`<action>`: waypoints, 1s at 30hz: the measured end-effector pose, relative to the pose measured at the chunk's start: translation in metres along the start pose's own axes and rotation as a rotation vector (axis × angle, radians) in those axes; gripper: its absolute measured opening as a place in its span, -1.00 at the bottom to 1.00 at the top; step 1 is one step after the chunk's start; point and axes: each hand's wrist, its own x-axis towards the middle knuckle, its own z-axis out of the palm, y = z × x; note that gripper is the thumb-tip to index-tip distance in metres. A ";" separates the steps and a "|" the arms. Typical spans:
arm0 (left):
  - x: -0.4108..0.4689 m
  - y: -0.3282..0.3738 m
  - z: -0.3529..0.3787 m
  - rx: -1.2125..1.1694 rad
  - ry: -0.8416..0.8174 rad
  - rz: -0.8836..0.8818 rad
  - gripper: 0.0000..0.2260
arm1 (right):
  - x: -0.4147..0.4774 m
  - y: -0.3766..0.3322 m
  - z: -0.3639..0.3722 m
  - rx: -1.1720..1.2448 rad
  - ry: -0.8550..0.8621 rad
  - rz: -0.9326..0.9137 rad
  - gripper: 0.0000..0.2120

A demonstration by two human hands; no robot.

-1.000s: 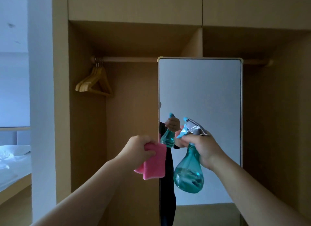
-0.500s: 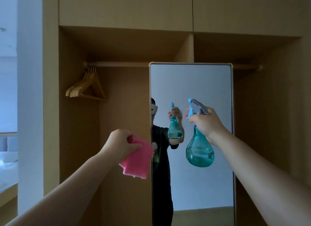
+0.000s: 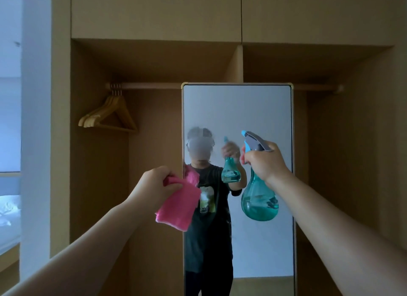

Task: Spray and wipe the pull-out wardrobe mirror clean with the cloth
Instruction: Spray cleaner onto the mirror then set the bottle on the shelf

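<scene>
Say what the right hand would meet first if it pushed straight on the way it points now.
Probably the mirror, directly ahead of the right hand; the spray bottle it grips would likely touch the glass first. The gap is hard to judge from one view.

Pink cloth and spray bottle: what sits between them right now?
In the head view, nothing solid. Between the pink cloth and the spray bottle, only the mirror behind them shows, with the person's reflection in it.
</scene>
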 end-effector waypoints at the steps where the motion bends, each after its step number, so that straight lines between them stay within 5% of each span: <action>1: -0.001 0.002 0.002 0.000 -0.001 -0.008 -0.97 | -0.001 0.000 -0.004 0.009 -0.016 0.003 -0.86; 7: -0.007 0.010 0.013 0.030 -0.003 -0.037 -0.93 | -0.001 0.004 -0.031 0.024 0.036 0.028 -0.92; 10: -0.010 0.015 0.017 0.039 -0.011 -0.044 -0.94 | -0.002 0.008 -0.044 -0.007 0.034 0.038 -0.76; 19: -0.017 0.034 0.026 0.036 -0.021 -0.015 -0.94 | -0.001 0.025 -0.064 -0.065 0.082 0.072 -0.93; 30: -0.025 0.035 0.012 0.034 -0.075 0.015 -0.84 | 0.008 0.026 -0.077 -0.039 0.224 0.080 -0.87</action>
